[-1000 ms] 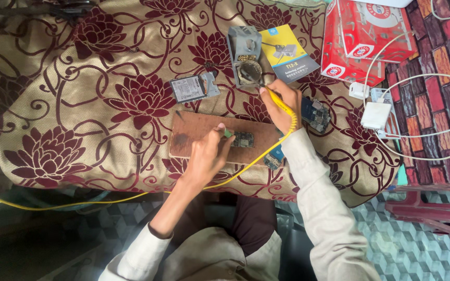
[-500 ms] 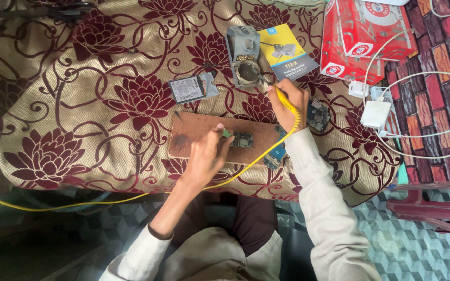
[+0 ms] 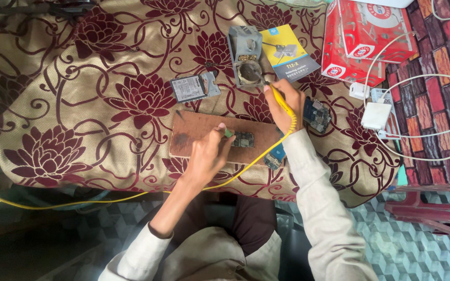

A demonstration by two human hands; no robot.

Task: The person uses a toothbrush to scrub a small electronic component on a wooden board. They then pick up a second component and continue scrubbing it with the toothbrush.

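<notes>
Head view: my left hand (image 3: 204, 158) pinches circuit board (image 3: 243, 139), steadying it on wooden board (image 3: 199, 134); right hand (image 3: 287, 104) grips yellow soldering iron (image 3: 282, 101), tip at holder (image 3: 247, 58).

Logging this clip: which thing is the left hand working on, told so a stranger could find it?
Find the brown wooden board on the floral cloth. The small dark circuit board lies on its right part, at the left hand fingertips. Unlike the other circuit boards nearby, it alone rests on the wood.
</notes>
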